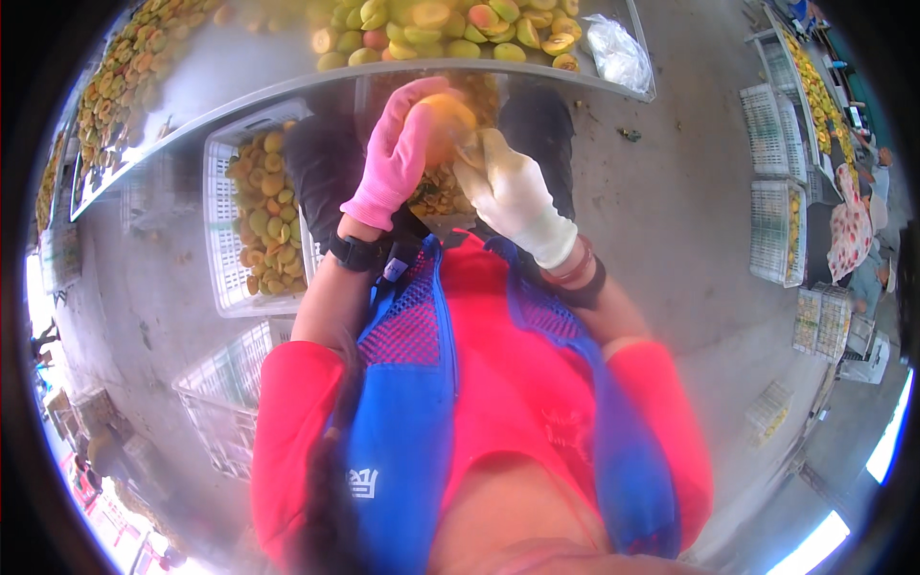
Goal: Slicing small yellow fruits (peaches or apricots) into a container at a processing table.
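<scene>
Over my lap, just beyond the table's near edge, my left hand [401, 146] in a pink glove is closed round a yellow-orange peach [447, 123]. My right hand [516, 196], gloved in white with yellowish stained fingertips, meets the peach's lower right side. Its fingers are pinched together; whatever they grip is blurred and cannot be made out. Beneath the hands, between my knees, lies a heap of yellow fruit pieces [436, 192], partly covered by my hands.
A metal-edged table [259, 88] carries whole and halved peaches [431, 34] and a crumpled clear plastic bag [618, 56]. Left of my legs stands a white crate [218, 230] of peach halves [264, 216]. Further crates [771, 129] and people line the right side.
</scene>
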`<state>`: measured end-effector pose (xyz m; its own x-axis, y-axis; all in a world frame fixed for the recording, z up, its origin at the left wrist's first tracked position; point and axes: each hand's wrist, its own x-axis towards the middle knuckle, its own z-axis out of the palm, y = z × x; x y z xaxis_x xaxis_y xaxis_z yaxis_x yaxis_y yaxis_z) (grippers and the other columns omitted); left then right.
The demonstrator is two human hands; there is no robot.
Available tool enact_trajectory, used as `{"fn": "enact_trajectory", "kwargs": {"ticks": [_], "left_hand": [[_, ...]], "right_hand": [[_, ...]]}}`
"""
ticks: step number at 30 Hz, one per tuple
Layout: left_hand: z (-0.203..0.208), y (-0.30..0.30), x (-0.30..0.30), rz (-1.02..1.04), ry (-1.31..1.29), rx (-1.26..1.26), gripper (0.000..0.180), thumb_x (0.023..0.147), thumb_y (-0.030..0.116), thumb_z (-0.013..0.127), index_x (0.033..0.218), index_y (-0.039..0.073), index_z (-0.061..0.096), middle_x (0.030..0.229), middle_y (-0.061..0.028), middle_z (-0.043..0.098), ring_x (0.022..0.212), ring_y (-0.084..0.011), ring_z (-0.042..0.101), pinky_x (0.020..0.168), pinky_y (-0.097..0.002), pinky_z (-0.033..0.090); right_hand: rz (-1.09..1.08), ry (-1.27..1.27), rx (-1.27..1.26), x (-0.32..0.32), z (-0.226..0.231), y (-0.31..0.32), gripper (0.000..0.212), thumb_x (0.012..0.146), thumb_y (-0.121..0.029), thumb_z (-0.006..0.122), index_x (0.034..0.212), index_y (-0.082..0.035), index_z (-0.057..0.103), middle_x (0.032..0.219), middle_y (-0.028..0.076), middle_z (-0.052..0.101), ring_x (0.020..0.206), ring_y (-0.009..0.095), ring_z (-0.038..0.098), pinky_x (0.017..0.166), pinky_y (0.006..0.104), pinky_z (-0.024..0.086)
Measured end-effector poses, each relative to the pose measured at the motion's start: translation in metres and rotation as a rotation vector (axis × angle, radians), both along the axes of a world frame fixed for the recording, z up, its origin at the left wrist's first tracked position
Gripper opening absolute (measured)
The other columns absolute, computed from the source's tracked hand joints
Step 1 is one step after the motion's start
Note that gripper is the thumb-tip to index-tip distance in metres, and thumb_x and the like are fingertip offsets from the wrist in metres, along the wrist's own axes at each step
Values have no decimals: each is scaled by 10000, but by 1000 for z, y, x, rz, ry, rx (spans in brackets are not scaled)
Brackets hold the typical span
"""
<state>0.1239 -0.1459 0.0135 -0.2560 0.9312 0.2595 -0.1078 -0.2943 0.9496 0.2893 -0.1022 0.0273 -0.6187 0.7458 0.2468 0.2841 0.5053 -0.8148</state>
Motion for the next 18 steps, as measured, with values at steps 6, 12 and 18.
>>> {"fn": "enact_trajectory", "kwargs": {"ticks": [6,12,18], "left_hand": [[-8,16,10,99,-216,-88,361,1074,300,469,1255,10,584,1157,-74,680,1003,-122,630,889,-272,517],[-20,31,16,248,-137,-110,466,1083,372,418,1182,-33,624,1078,-128,708,953,-194,677,874,-313,534],[-28,38,11,290,-79,-72,454,1086,349,412,1165,-43,626,1052,-138,714,924,-201,687,845,-315,549]], "right_hand": [[-44,-158,13,-6,-16,1,191,932,-159,634,955,-18,507,748,230,628,708,453,632,569,491,486],[87,-19,-209,-7,-34,13,155,930,-107,623,949,-8,506,766,230,593,714,454,593,596,459,474],[108,10,-193,-15,-40,15,130,930,-73,613,927,-13,497,730,155,550,660,329,609,594,415,463]]}}
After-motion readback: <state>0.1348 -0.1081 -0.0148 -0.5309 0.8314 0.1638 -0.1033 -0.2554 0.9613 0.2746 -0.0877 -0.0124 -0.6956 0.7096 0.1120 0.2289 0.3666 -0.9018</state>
